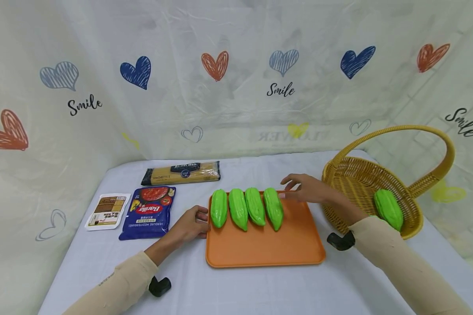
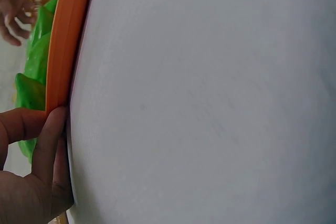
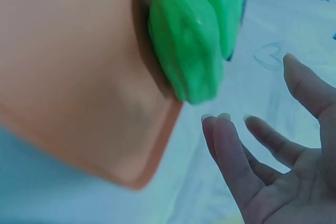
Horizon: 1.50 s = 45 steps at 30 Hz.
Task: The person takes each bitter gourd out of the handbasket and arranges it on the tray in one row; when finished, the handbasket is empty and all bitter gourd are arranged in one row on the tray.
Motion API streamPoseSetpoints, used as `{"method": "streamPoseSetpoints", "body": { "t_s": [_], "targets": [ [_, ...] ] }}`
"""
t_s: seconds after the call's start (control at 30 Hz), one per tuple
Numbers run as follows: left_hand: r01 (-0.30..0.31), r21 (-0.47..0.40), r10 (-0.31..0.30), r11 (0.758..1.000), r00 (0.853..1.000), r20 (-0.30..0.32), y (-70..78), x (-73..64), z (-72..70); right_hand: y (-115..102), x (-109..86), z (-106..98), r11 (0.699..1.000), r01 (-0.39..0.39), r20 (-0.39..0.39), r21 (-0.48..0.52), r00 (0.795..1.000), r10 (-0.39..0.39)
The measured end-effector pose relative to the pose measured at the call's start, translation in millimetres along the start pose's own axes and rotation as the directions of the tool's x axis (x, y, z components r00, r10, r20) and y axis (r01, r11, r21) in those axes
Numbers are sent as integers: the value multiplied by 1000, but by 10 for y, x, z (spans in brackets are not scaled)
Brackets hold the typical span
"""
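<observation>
An orange tray (image 1: 264,249) lies on the table with several bright green, ridged gourds (image 1: 238,209) side by side along its far part. At the tray's left edge, my left hand (image 1: 191,225) pinches the rim; the left wrist view shows the thumb and fingers on the orange rim (image 2: 68,40). My right hand (image 1: 305,188) hovers by the far edge, just right of the rightmost gourd (image 1: 273,209). In the right wrist view its fingers (image 3: 231,156) are spread and hold nothing, apart from the nearest gourd (image 3: 186,40).
A wicker basket (image 1: 354,175) with a tall handle stands at the right, holding another green gourd (image 1: 389,209). On the left lie a blue Barilla pouch (image 1: 149,216), a white-and-brown packet (image 1: 108,211) and, farther back, a spaghetti pack (image 1: 185,173). A printed curtain (image 1: 236,109) hangs behind the table.
</observation>
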<state>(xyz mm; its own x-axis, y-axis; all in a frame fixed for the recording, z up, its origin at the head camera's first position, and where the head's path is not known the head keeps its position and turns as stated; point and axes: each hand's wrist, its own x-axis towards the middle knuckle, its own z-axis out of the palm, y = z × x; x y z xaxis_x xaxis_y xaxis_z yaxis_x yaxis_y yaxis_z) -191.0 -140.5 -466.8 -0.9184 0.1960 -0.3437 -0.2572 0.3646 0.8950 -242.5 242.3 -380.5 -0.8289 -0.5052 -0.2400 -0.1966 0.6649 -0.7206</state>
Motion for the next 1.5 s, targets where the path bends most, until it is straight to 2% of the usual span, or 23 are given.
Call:
{"method": "streamPoseSetpoints", "body": {
  "t_s": [0.2,0.3,0.5,0.7,0.83,0.93,1.13,1.4,1.5],
  "targets": [
    [-6,-8,6,1000,1000,-4,-16,14,10,-49,-312,-177,998,-50,-17,50,999,50],
    [-9,-12,9,1000,1000,-6,-26,23,13,-27,-484,-273,997,-62,-18,35,998,63],
    [-15,-7,15,1000,1000,-2,-11,16,9,46,-809,-455,999,-27,-12,-41,1000,27],
    [-19,2,19,1000,1000,-8,-9,11,0,92,-1009,-634,996,11,-41,-87,999,-15],
    [-25,-16,24,1000,1000,-6,-16,12,3,186,-1065,-757,998,15,-37,-65,999,-17],
    [-20,-25,20,999,1000,-4,-23,18,5,288,-1082,-856,999,-35,-32,-29,999,34],
    [-9,-21,9,1000,1000,-1,-38,28,6,539,-1054,-1024,987,-151,-36,-57,988,149],
    [-17,-21,17,1000,1000,-5,-34,22,13,851,-986,-1189,963,-266,-17,-31,964,266],
    [-17,-16,17,1000,1000,-9,-30,19,14,939,-987,-1235,953,-297,-12,-57,955,297]
  ]
}}
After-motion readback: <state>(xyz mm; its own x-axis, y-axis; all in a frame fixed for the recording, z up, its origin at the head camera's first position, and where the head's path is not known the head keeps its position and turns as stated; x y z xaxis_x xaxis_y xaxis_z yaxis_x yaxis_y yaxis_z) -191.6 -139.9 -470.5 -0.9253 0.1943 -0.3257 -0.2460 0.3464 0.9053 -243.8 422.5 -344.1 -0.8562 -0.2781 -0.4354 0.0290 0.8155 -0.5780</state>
